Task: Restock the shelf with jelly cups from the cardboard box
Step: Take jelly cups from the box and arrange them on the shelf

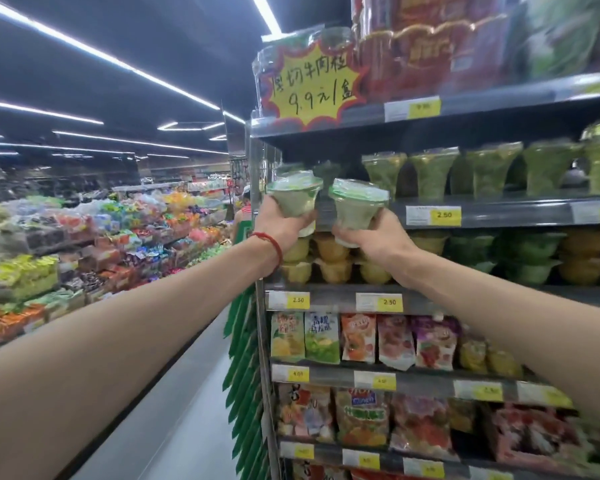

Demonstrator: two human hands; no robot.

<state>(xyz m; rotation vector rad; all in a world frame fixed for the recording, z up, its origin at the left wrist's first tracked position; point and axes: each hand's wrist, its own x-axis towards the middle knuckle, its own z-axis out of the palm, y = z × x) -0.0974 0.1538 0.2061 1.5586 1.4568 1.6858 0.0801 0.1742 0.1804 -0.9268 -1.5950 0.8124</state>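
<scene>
1. Two jelly cups are held up in front of the shelf (499,216), one in each hand, side by side and close to each other
2. Left hand (279,228) grips the left jelly cup (295,199) round its narrow lower part, fingers curled about it; the cup is pale green, nearly upright, with a clear lid
3. Right hand (371,242) grips the right jelly cup (357,207) low on its body in the same way; this cup tilts a little and has a green-rimmed lid
4. Both cups are at the near end of one shelf level, about at its front edge, left of the row of green cups (489,171) standing on that level; whether either touches the shelf cannot be told
5. A red string bracelet (272,244) circles the left wrist
6. A yellow price tag (444,214) marked 2.50 sits on the front rail, just right of the right cup
7. One level below, behind the hands, yellow cups (331,259) are stacked, with green and orange ones further right
8. Lower levels carry coloured snack pouches (323,337)
9. On the top level a yellow starburst sign (312,88) with handwritten characters and 9.9 stands before clear tubs
10. Across the aisle on the left, open bins of wrapped sweets (118,233) run into the distance, and a person (245,207) stands far down the aisle under strip lights
</scene>
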